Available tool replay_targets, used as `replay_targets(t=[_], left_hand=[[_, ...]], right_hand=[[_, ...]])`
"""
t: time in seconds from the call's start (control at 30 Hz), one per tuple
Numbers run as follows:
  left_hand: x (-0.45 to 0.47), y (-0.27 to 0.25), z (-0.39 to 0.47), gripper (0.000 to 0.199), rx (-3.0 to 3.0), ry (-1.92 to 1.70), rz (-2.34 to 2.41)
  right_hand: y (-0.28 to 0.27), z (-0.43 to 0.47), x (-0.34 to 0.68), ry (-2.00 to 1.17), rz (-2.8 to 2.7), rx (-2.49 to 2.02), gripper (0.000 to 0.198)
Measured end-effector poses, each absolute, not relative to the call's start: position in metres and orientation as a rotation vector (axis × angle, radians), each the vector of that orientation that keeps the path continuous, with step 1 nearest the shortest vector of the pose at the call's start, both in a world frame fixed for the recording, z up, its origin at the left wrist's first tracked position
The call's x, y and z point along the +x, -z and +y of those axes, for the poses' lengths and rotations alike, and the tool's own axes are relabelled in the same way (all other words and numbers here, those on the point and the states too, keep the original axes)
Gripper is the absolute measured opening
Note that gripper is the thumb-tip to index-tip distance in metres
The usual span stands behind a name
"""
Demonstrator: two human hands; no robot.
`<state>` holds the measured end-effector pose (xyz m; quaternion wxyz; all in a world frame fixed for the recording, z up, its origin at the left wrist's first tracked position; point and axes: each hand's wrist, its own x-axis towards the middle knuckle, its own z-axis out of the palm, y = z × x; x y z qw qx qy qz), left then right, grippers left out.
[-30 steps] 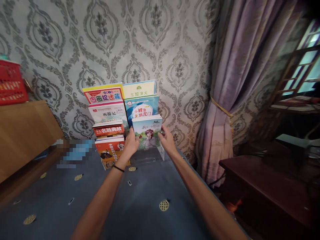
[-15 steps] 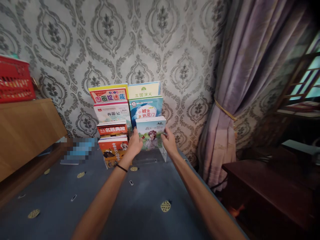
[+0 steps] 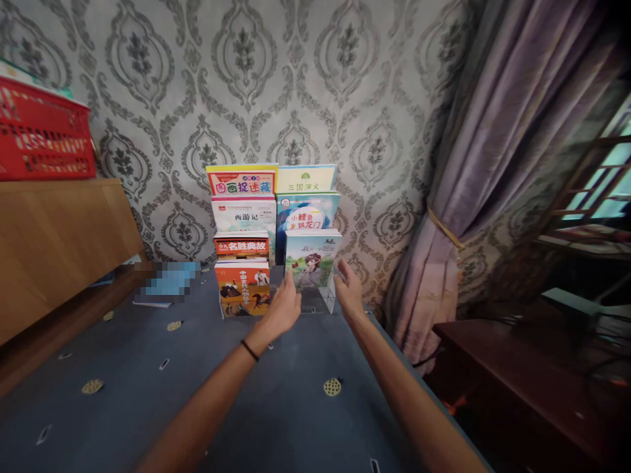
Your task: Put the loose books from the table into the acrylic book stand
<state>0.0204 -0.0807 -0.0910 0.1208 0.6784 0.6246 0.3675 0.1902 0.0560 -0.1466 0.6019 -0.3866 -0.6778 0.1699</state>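
A light-blue picture book [image 3: 310, 263] with a girl on its cover stands upright in the right column of a clear tiered book stand [image 3: 329, 297]. My left hand [image 3: 284, 307] is at the book's lower left, fingers stretched forward; whether they touch it I cannot tell. Off the book's right edge, my right hand [image 3: 349, 292] is open, thumb and fingers apart. Behind this book stand a blue book [image 3: 305, 211] and a pale yellow book [image 3: 305, 180]. The left column holds an orange book [image 3: 244, 289], a red-covered book [image 3: 241, 247], a white book [image 3: 244, 215] and a pink-and-red book [image 3: 241, 184].
The stand rests on a blue patterned cloth [image 3: 276, 401] before a papered wall [image 3: 384, 138]. At left are a wooden cabinet [image 3: 64, 243], a red basket [image 3: 46, 135] and a partly blurred blue book [image 3: 170, 282]. A tied curtain [image 3: 444, 249] and a dark-red table [image 3: 503, 368] are at right.
Both hands have loosened from the light-blue book, which stays in the stand. My right hand has moved off its edge, and my left hand has dropped lower. The view has shifted left.
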Motion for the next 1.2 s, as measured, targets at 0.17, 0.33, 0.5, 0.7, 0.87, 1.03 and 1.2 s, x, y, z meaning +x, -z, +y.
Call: replay_targets(t=[0.17, 0.33, 0.5, 0.7, 0.87, 1.03, 1.2], left_hand=[[-0.024, 0.136, -0.159, 0.035, 2.239, -0.757, 1.427], [-0.114, 0.155, -0.191, 0.03, 2.146, -0.554, 1.956], [-0.214, 0.15, -0.18, 0.033, 1.905, -0.47, 2.463], [-0.29, 0.146, -0.147, 0.038, 1.673, -0.416, 2.821], [-0.305, 0.156, -0.118, 0.038, 1.694, -0.341, 2.882], [-0.303, 0.16, -0.1, 0.037, 1.736, -0.232, 2.895], [-0.298, 0.15, -0.095, 0.033, 1.729, -0.049, 2.916]], right_hand=[[0.182, -0.008, 0.187, -0.647, -1.575, -0.923, 0.045], [0.208, -0.082, 0.155, -1.125, -1.812, -0.895, 0.043], [0.211, -0.13, 0.105, -1.374, -1.921, -0.866, 0.046], [0.21, -0.16, 0.055, -1.397, -1.989, -0.775, 0.041], [0.21, -0.17, 0.047, -1.301, -1.99, -0.772, 0.039], [0.208, -0.172, 0.05, -1.299, -1.983, -0.773, 0.038], [0.207, -0.172, 0.049, -1.297, -1.99, -0.801, 0.035]])
